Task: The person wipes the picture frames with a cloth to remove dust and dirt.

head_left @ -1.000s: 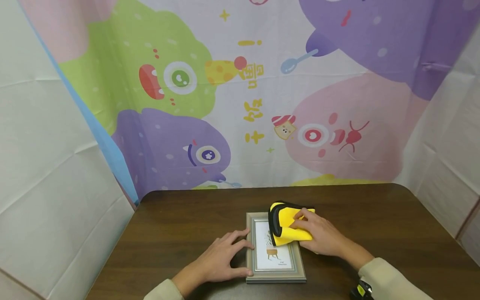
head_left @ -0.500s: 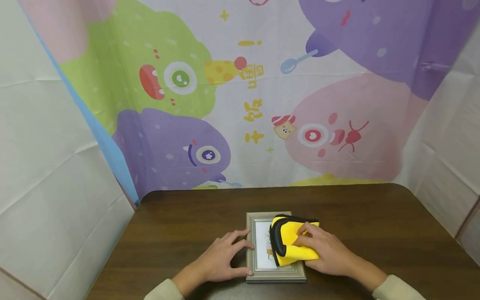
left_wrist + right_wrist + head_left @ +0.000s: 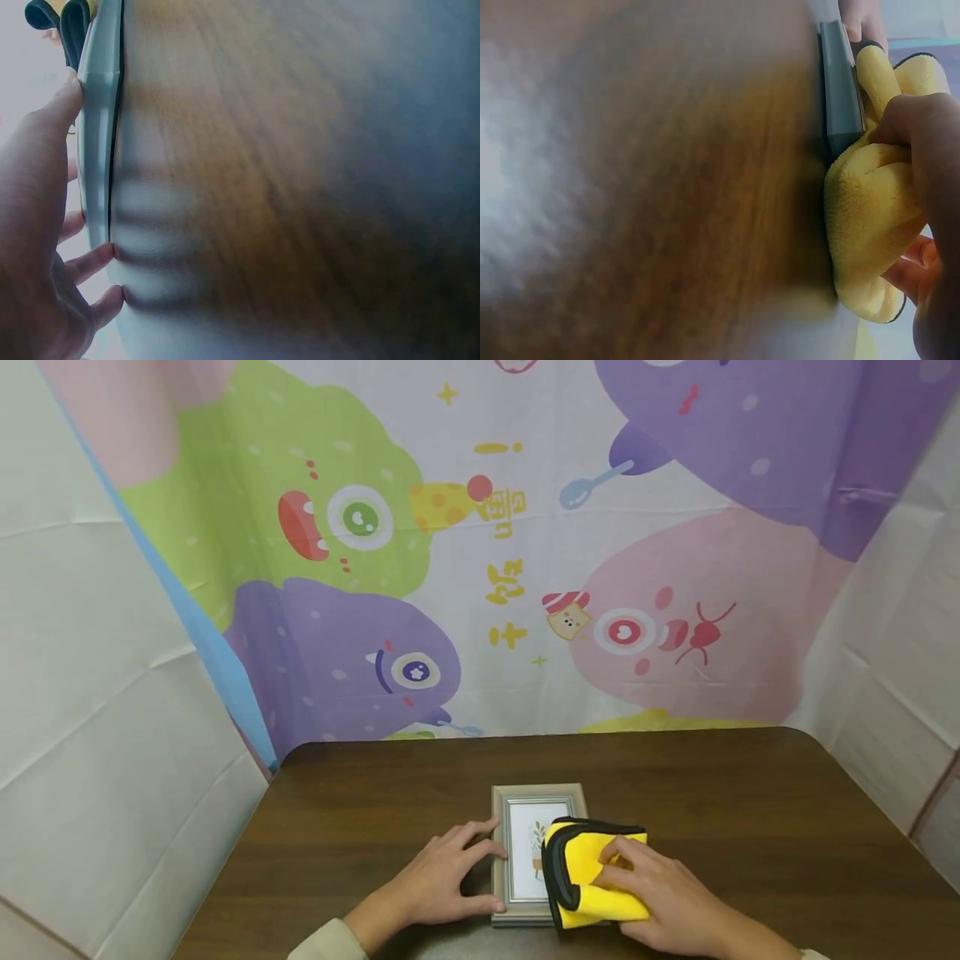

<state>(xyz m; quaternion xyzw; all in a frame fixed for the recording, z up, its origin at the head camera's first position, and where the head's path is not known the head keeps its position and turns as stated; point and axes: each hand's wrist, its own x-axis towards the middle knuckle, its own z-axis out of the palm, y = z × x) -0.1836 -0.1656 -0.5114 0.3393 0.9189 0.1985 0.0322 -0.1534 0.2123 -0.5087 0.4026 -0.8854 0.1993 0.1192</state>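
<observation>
A picture frame [image 3: 536, 792] lies flat on the table, a printed plant picture [image 3: 522, 827] inside its beige-grey border. My left hand [image 3: 442, 872], thumb and fingers spread, rests against the frame's left side; the left wrist view shows its fingertips along the frame edge [image 3: 97, 135]. My right hand [image 3: 667, 897] pinches a folded yellow cleaning cloth [image 3: 588, 860] with black trim. The cloth covers the frame's lower right part. In the right wrist view, the fluffy cloth [image 3: 870, 202] bunches under the thumb and hangs past the frame's edge [image 3: 841, 90].
The dark brown wooden table [image 3: 360, 802] has rounded far corners. Behind it hangs a cartoon-printed curtain [image 3: 517, 693], and pale sheets [image 3: 112, 693] stand at both sides.
My right hand has drawn the cloth down the frame toward me and slightly right, uncovering the upper part of the picture. My left hand stays in place at the frame's left side.
</observation>
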